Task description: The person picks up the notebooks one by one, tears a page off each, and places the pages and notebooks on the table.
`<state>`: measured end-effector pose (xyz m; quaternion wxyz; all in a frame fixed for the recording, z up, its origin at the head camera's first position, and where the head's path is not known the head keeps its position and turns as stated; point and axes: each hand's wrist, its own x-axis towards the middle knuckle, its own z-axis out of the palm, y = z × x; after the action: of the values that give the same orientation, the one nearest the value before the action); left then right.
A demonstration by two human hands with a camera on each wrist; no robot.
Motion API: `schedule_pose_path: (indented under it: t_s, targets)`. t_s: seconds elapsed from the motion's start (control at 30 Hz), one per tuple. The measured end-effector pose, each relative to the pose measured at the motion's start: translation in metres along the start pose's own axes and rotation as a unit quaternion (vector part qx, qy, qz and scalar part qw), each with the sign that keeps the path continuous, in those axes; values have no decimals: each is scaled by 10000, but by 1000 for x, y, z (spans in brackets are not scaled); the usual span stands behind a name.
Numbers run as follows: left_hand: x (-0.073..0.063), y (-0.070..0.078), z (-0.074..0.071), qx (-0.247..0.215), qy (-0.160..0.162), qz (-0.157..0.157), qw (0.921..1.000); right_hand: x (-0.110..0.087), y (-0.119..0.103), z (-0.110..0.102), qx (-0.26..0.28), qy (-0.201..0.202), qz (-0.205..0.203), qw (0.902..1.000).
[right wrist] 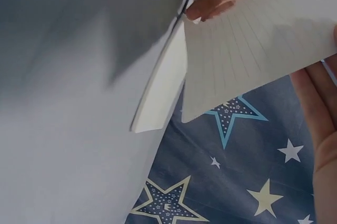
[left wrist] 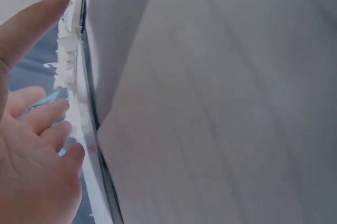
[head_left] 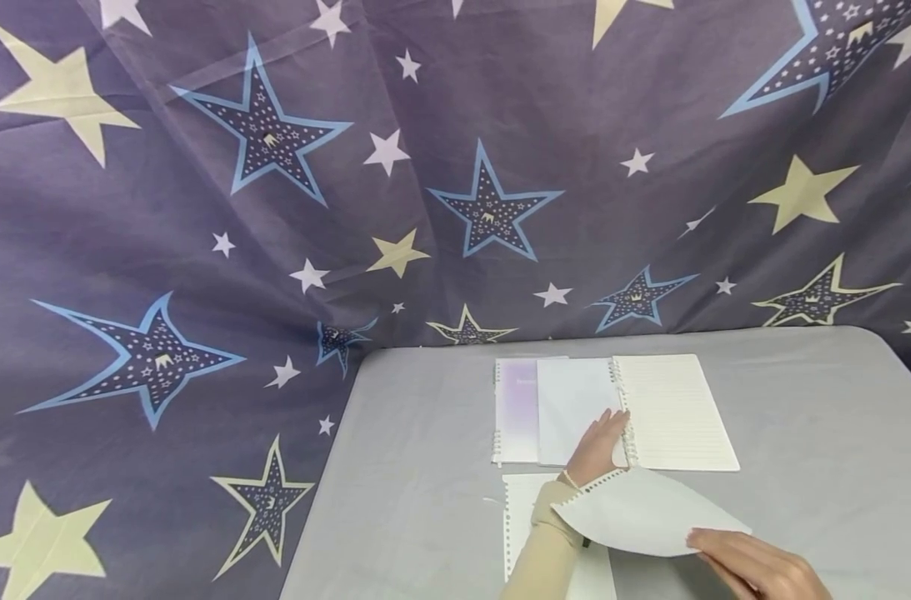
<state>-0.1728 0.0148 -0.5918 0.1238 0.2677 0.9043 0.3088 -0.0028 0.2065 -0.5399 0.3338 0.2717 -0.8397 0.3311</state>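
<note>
An open spiral notebook (head_left: 680, 412) lies on the table with lined pages on its right side. My left hand (head_left: 599, 446) rests on it by the coil binding (head_left: 631, 446), fingers extended; the left wrist view shows these fingers (left wrist: 50, 116) beside the binding. My right hand (head_left: 758, 562) pinches the edge of a loose lined sheet (head_left: 650, 512) with a row of holes along its far edge. That sheet is raised, bent, and passes over the left wrist. In the right wrist view the sheet (right wrist: 247, 56) spreads out beside the notebook (right wrist: 164, 87).
A notebook with a purple and white cover (head_left: 515, 408) lies partly under the open one's left side. Another hole-edged sheet (head_left: 526, 508) lies nearer, partly hidden by the left sleeve (head_left: 548, 542). A star-patterned cloth (head_left: 463, 108) hangs behind the grey table (head_left: 417, 467).
</note>
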Motion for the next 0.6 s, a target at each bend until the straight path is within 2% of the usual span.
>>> schedule_pose_path:
  t_s: [0.1,0.23,0.33,0.4,0.5,0.6]
  targets:
    - [-5,3,-5,-619,-60,56,9980,7,0,-4,5,-25,105,9999]
    - [-16,9,-11,-1285,10,25,9917,16,4,-8,77,265,-113,9996]
    - [-25,12,-13,-1391,345,284,9893,24,7,-12,85,588,-363,9976]
    - [-30,14,-12,-1238,607,651,9883,29,8,-16,8,700,-342,9970]
    - [-35,15,-8,-1403,953,908,9813,34,9,-22,-16,869,-224,9960]
    - [-40,18,-7,-1911,944,628,9750,37,13,-26,1,1078,-175,9940]
